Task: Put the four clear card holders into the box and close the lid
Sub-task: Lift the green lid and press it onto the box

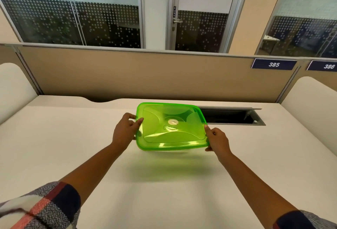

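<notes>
The bench (54,146) is white and plain, with a beige partition (127,75) behind it and glass walls with dots further back. A dark cable slot (229,116) is open in the bench, just behind the box. The green lid (171,126) covers the box, so the card holders cannot be seen. The left hand (125,131) and the right hand (217,140) grasp the lid at its two sides.

One green lid (171,126), two hands, left (125,130) and right (218,140), and two numbered signs (274,64).
</notes>
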Demonstrator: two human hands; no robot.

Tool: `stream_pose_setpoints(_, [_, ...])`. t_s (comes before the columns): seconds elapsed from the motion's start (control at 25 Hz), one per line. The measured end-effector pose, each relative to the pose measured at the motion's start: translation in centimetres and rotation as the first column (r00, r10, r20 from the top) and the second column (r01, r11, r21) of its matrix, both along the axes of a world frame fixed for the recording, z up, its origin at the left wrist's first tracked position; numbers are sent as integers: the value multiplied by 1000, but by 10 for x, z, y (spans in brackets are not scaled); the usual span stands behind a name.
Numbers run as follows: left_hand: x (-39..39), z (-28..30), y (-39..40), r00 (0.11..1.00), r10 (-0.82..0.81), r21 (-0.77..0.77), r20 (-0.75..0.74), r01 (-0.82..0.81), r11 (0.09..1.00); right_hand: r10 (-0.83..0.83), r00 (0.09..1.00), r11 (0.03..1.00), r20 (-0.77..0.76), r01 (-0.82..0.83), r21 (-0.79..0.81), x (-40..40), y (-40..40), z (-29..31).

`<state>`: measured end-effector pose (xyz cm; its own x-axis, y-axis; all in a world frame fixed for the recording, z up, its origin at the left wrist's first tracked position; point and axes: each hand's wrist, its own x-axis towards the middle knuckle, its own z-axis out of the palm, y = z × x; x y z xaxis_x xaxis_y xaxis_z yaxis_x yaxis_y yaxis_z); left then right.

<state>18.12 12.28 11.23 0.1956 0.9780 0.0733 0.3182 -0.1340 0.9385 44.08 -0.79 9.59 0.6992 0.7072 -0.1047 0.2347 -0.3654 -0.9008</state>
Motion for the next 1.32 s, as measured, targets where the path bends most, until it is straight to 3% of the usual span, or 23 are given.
stream_pose_setpoints(0.2, [13, -5, 34, 996, 69, 82, -50, -64, 995, 30, 969, 996, 247, -9, -86, 5, 27, -6])
stream_pose_setpoints(0.4, [17, -18, 59, 955, 117, 189, -271, -67, 980, -12, 963, 992, 270, 45, -118, -8, 53, -15])
stream_pose_setpoints(0.56, [19, -30, 64, 935, 122, 129, -332, -83, 988, -21, 944, 975, 329, 92, -202, -11, 62, -24])
stream_pose_setpoints(0.76, [15, -35, 65, 949, 107, 56, -297, -95, 994, 64, 856, 950, 513, 104, -293, -9, 62, -25])
stream_pose_setpoints(0.92, [12, -32, 68, 928, 84, 61, -362, -66, 996, 100, 787, 947, 609, 112, -300, -11, 61, -24])
stream_pose_setpoints(1.04, [9, -33, 67, 895, 75, 126, -439, -21, 992, 143, 758, 930, 636, 116, -348, -13, 65, -21])
stream_pose_setpoints(1.24, [12, -36, 61, 869, 109, 122, -482, -57, 991, 190, 818, 874, 543, 111, -473, -12, 69, -22])
stream_pose_setpoints(1.32, [14, -36, 60, 856, 113, 118, -504, -62, 991, 197, 756, 892, 624, 125, -434, -11, 78, -18])
